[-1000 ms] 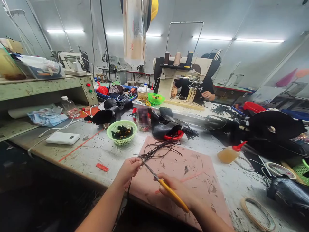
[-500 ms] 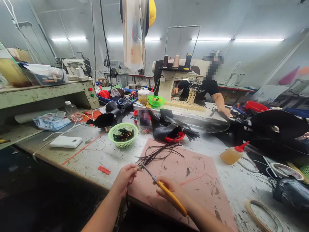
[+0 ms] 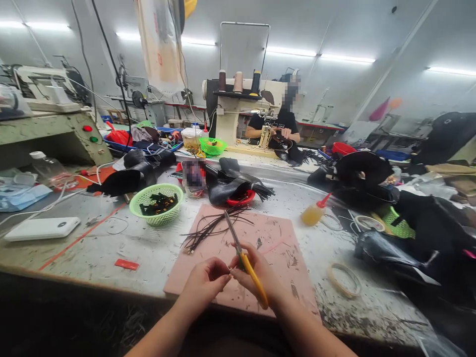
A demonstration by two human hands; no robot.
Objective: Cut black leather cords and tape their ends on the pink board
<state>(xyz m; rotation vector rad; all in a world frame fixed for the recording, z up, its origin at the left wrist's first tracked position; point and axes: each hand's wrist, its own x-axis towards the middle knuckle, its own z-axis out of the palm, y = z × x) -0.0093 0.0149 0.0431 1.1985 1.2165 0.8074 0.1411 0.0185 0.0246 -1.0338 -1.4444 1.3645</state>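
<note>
My right hand [image 3: 258,275] is closed around scissors [image 3: 250,271] with yellow handles, their blades pointing up and away. My left hand [image 3: 208,281] pinches something too small to make out, and its fingertips meet those of my right hand. Both hands are over a pink board [image 3: 275,238] at the table's front edge. Just beyond them a bundle of thin black cords [image 3: 208,228] lies across the board's far left part, its near ends pale.
A green basket [image 3: 158,218] with black pieces stands left of the board. Beyond are black leather pieces [image 3: 223,186]. To the right are a glue bottle [image 3: 312,214] and a tape roll [image 3: 344,280]. A co-worker [image 3: 277,130] sits behind a sewing machine [image 3: 232,119].
My view has turned right. My hands have come together, and the scissor blades have swung away from the cord ends. The co-worker's arm has drawn back to the sewing machine.
</note>
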